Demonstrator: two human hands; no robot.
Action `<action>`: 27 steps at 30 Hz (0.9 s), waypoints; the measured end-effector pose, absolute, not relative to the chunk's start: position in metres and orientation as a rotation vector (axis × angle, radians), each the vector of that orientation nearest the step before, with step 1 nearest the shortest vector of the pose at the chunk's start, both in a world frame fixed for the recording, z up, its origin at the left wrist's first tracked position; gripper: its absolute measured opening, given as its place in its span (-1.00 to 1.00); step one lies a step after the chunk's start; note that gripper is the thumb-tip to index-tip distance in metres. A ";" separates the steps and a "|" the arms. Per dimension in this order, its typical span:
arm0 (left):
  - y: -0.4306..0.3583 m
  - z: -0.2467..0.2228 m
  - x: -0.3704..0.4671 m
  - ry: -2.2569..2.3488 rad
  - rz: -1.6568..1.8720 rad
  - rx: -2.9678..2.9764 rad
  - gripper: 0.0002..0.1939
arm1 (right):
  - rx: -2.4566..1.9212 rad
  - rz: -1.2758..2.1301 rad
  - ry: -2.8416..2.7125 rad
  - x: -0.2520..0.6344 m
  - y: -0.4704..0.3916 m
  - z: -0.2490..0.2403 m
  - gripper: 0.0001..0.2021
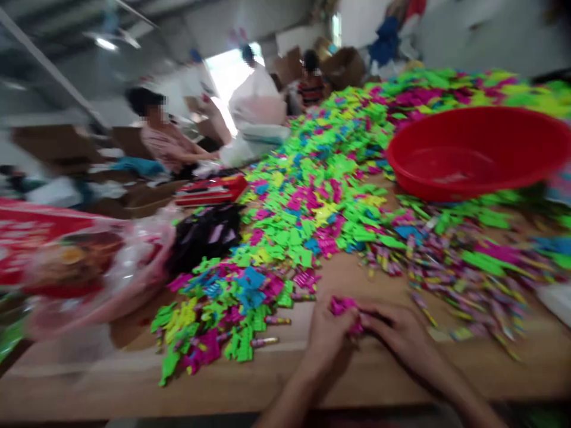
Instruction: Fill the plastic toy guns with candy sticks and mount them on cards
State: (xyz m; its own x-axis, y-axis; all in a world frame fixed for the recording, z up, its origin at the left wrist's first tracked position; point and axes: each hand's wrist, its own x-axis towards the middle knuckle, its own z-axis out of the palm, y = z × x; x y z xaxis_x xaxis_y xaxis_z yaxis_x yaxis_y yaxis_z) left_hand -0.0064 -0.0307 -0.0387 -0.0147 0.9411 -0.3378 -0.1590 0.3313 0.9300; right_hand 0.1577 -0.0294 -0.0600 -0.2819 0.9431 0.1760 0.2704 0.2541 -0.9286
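Observation:
Near the table's front edge, my left hand (332, 327) and my right hand (392, 327) meet around a small magenta plastic piece (342, 306). Fingers of both hands are closed on it, and they cover part of its shape. Left of my hands lies a small pile of green, yellow, blue and magenta pieces (245, 291), with a few thin wrapped sticks (265, 342) at its edge. To the right, many thin sticks in colourful wrapping (473, 291) are scattered on the wooden table (285, 380).
A large heap of coloured pieces (339, 160) spreads behind, with a red basin (473, 154) at its right. A black bag (205, 238) and a pink plastic bag (147, 279) stand left. Several people sit or stand farther back, one in a pink shirt (165, 145).

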 end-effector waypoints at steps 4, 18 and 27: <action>-0.013 -0.002 -0.037 1.499 1.204 1.024 -0.55 | -1.209 0.636 -1.739 0.170 -0.037 -0.051 -0.64; 0.055 0.041 -0.052 1.697 1.189 1.959 -0.64 | -1.748 0.196 -1.929 0.239 -0.031 -0.057 -0.76; 0.133 -0.001 -0.024 2.005 0.199 2.263 -0.69 | -1.672 0.219 -1.969 0.228 -0.037 -0.067 -0.77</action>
